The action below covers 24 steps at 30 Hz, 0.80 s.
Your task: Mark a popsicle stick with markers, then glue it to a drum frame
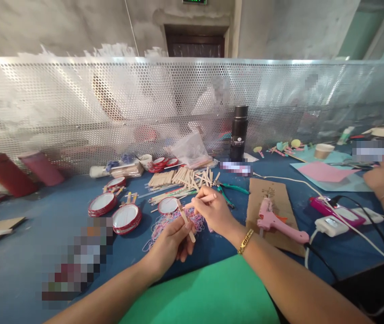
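A wooden craft stick is pinched in my left hand and points up and away from me. My right hand is just beside the stick's upper part, its fingers drawn together; whatever they hold, if anything, is too small to make out. Under both hands lies a loose heap of pink and purple string. A round white disc with a red rim sits at the back of that heap. Behind my hands is a pile of craft sticks.
Stacks of red-rimmed discs stand to the left. On the right, a pink glue gun lies on cardboard, near a power strip and cords. Green-handled pliers and a black bottle are behind. Another person's hand is at far right.
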Tool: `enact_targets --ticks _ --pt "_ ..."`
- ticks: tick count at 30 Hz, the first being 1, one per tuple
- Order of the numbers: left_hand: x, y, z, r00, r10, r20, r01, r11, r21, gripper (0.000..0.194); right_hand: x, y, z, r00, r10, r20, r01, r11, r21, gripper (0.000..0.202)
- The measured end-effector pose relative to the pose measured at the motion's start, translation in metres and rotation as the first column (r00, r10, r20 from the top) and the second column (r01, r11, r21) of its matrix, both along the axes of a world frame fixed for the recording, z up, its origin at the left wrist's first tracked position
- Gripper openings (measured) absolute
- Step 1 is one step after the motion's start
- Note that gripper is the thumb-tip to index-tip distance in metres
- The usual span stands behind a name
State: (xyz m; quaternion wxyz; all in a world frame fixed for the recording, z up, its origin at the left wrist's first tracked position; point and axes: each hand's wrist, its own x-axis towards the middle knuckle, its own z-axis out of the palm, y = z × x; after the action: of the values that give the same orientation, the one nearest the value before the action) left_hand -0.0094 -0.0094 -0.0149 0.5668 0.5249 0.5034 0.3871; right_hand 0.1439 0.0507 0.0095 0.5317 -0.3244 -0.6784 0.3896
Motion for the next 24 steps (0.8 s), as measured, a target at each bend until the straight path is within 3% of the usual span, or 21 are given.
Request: enact_targets --ticks 12,24 --pt "0.0029 -0.0056 0.0079 0.999 0.035 -0.009 -0.036 0.999 -0.016 0.041 -0.0014 -0.0005 -0.0023 0.999 0.043 -0.009 -0.043 0.998 -0.052 0.022" --pt "0.0008 -0.0009 0.0005 1.0 -0.002 0.011 0.002 1.0 -0.022 0.048 -0.0035 -0.0032 -0.002 0.997 0.072 -0.03 -0.074 0.996 -0.041 0.021"
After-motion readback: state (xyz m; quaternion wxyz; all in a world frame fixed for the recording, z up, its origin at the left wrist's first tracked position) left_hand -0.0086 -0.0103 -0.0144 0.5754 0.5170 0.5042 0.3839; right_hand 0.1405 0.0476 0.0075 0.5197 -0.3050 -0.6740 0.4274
